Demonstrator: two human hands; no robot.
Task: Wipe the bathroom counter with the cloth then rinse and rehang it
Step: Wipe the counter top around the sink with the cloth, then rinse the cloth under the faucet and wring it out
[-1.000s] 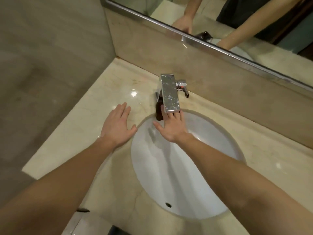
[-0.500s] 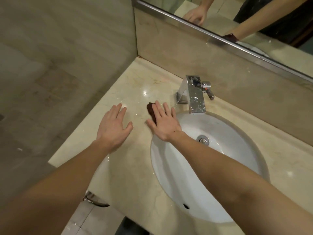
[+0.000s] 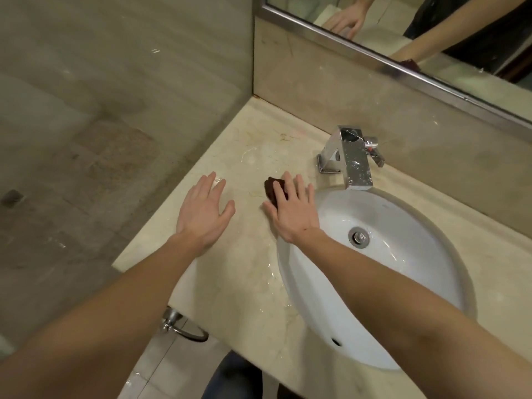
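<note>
Surface [image 3: 244, 283]: pale marble, wet in streaks and drops along the basin's left rim. It carries both hands and the cloth.
Basin [image 3: 403, 220]: white oval sunk into the surface, to the right of the hands. The right forearm crosses above it.
Faucet [image 3: 355, 162]: square chrome, beyond the right hand. Its spout reaches over the far rim, clear of the fingertips.
Left hand [image 3: 201, 214]: palm down on the bare surface, fingers straight and spread, holding nothing. It looks like a brace.
Right hand [image 3: 293, 214]: palm down with the fingers straight, pressing on the cloth rather than curling round it.
Cloth [image 3: 270, 187]: small dark brown wad on the surface just left of the basin rim, between the left hand and the faucet base. Most of it lies under the right fingers – only a corner shows on their far-left side.
Cloth to hands: directly beneath the right hand, with the left hand near but apart. Its long axis cannot be told (too much is covered). Wiping appears under way. The basin and faucet lie just to the right, so the rinse would likely need only a short slide that way.
</note>
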